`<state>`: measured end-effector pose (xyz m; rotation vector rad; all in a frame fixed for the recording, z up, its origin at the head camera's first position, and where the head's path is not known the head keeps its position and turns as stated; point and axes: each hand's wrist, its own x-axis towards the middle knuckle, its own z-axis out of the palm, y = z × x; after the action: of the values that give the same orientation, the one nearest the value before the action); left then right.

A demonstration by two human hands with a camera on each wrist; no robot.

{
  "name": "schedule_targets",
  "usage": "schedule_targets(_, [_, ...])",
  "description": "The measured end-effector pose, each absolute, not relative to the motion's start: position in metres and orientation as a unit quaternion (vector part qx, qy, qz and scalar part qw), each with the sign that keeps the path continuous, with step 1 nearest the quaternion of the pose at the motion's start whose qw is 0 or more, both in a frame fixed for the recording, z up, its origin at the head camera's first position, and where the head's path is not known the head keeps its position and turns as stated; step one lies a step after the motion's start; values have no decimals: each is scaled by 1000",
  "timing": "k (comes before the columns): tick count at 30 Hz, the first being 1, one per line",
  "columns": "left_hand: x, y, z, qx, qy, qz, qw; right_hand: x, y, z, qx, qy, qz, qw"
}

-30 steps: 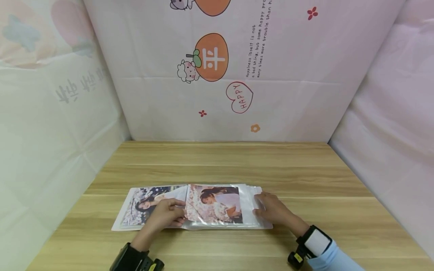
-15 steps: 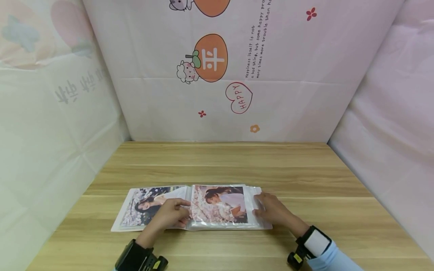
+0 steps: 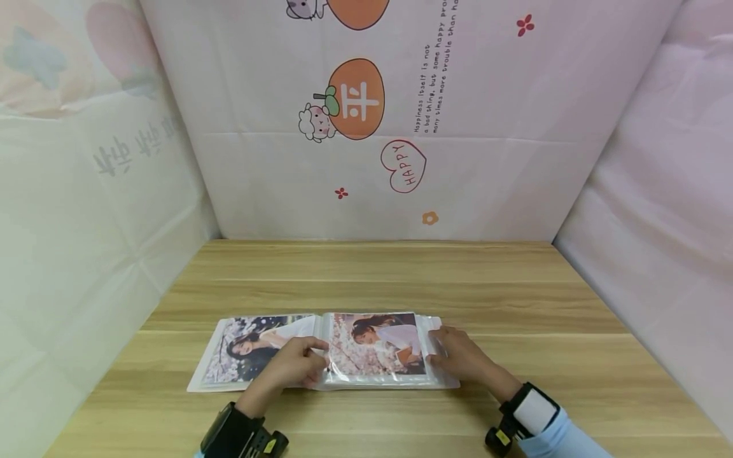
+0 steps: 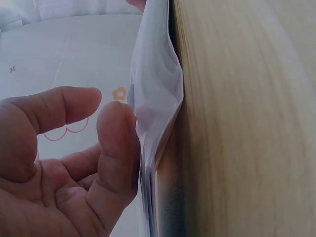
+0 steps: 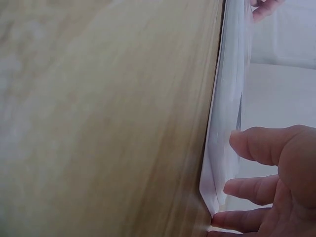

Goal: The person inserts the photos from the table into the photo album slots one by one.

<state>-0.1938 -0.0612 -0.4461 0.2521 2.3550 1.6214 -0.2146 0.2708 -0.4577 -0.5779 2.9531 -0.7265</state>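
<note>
An open photo album [image 3: 435,375] with clear plastic sleeves lies on the wooden table. Its left page bears a photo [image 3: 246,346] of a person among white blossoms. On the right page, a photo [image 3: 372,346] of a person with pink blossoms sits in a sleeve. My left hand [image 3: 298,362] is by the page's inner side, its fingertips touching the sleeve near the photo's left edge. In the left wrist view, one digit presses the plastic and another stands apart. My right hand [image 3: 460,356] rests spread fingertips on the album's right edge; the right wrist view shows them against the pages.
The wooden table [image 3: 378,273] extends behind and to both sides of the album. A white printed cloth [image 3: 258,178] stands at the back, with white cloth walls at left and right. Each wrist wears a strapped camera.
The right-page photo has slid to the right within its sleeve, away from the album's spine. My left hand has moved right with it. The right hand stays in place.
</note>
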Motion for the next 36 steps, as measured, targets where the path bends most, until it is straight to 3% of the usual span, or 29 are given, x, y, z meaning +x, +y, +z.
schedule_targets(8, [-194,-64,-444,77,821,551,126,-215,271,-458,-193,954,-229,22])
schedule_targets(16, [-186,-87,-432,64,876,478,5,-214,270,-456,-188,955,-227,30])
schedule_targets(23, [-185,-121,-430,59,915,396,-44,-215,270,-455,-187,955,-228,32])
schedule_targets(36, [-187,-182,-439,-2,949,314,10,-216,271,-462,-190,955,-227,27])
